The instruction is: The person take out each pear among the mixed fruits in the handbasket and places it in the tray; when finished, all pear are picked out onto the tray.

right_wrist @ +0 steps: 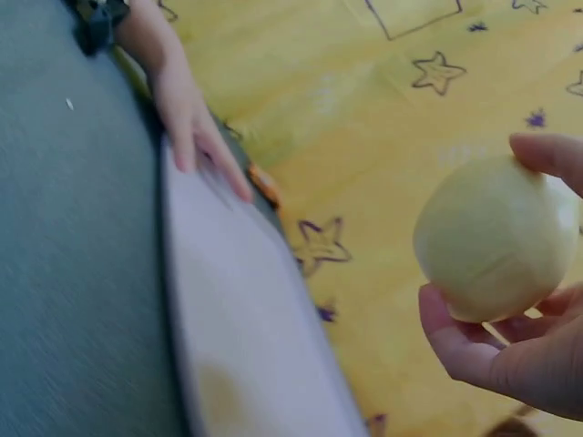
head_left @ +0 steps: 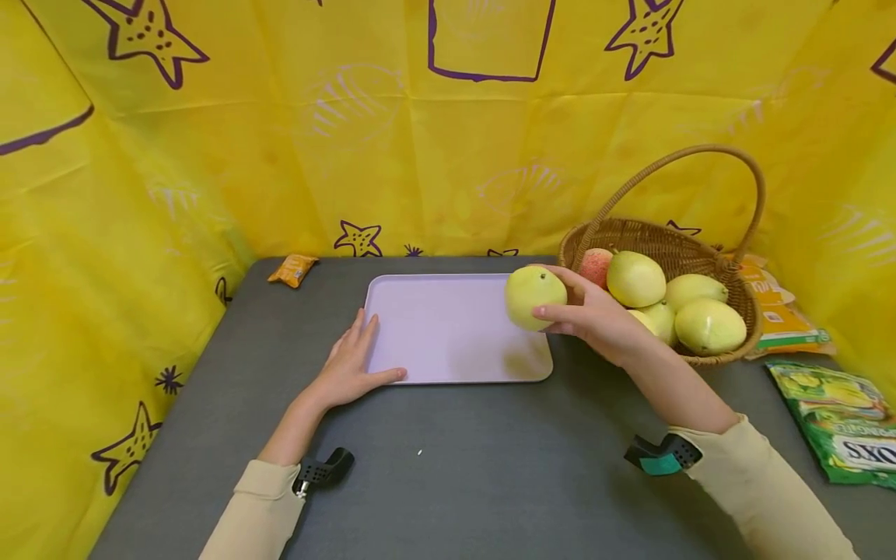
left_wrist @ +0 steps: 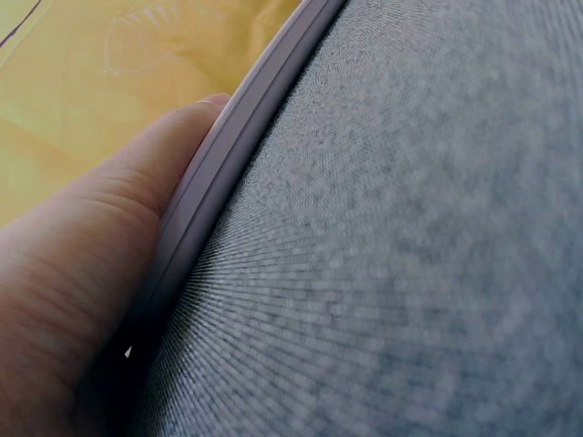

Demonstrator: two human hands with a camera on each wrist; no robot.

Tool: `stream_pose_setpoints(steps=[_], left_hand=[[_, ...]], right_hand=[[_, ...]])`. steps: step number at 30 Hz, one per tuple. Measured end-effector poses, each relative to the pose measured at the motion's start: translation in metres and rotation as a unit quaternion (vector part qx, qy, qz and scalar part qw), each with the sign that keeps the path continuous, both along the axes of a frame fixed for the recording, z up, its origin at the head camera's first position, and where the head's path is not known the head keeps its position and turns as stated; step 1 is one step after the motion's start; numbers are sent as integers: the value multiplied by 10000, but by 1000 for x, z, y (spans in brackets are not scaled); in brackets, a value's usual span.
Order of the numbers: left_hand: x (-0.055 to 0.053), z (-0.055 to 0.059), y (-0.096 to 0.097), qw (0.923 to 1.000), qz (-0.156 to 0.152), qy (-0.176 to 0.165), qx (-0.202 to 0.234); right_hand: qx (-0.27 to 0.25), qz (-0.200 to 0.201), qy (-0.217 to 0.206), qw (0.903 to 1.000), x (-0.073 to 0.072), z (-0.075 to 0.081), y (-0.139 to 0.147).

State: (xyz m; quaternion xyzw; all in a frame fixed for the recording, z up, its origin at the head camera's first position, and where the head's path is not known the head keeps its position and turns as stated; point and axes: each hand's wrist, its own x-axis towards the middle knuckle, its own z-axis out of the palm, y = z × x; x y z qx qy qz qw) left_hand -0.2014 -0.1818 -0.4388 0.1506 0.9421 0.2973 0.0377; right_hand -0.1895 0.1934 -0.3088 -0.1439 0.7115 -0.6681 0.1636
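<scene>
A: Left wrist view?
B: Left hand (left_wrist: pixel 73 282), thumb (left_wrist: pixel 155 164) against the edge of the tray (left_wrist: pixel 228 157). Edge slants from upper middle to lower left.
A: Around it?
B: Grey tabletop (left_wrist: pixel 410 228) fills the right side. Yellow cloth (left_wrist: pixel 64 118) upper left, pale fish print (left_wrist: pixel 132 41) on it.

Person wears pale beige, long sleeves. Left sleeve (head_left: pixel 255 509) ends in a turned-back cuff (head_left: pixel 269 479); right sleeve (head_left: pixel 766 486) looks plain, edge creased. Left hand (head_left: pixel 346 367) and right hand (head_left: pixel 596 313) bare. Left wrist device (head_left: pixel 322 470): black, curved, pierced with small holes, silvery bit (head_left: pixel 302 488) beneath. Right wrist device (head_left: pixel 684 449): black too, also perforated, angular, teal patch (head_left: pixel 660 465) on its near face.
</scene>
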Motion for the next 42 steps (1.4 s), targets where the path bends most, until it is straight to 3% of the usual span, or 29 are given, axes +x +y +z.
stream_pose_setpoints(steps=[4,10,20,26,33,42], left_hand=[[-1,-1,0,10000,-5,-1,-26],[-1,-1,-1,10000,-11,-7,-42],[0,1,1,10000,-37,50,-27],[0,3,2,10000,-2,5,-28],[0,2,1,10000,32,-7,-57],[1,1,1,9999,25,94,-41]], right_hand=[[-339,50,-470,9983,-5,-17,-14],[-730,-177,-1123,9908,-13,-43,-33],[-1657,-522,-1914,9660,-20,-75,-62],[-1907,-549,-1997,9595,-22,-84,-80],[-1908,-576,-1781,9636,-29,-89,-103],[-1587,-1036,-1582,9691,-44,-94,-135]])
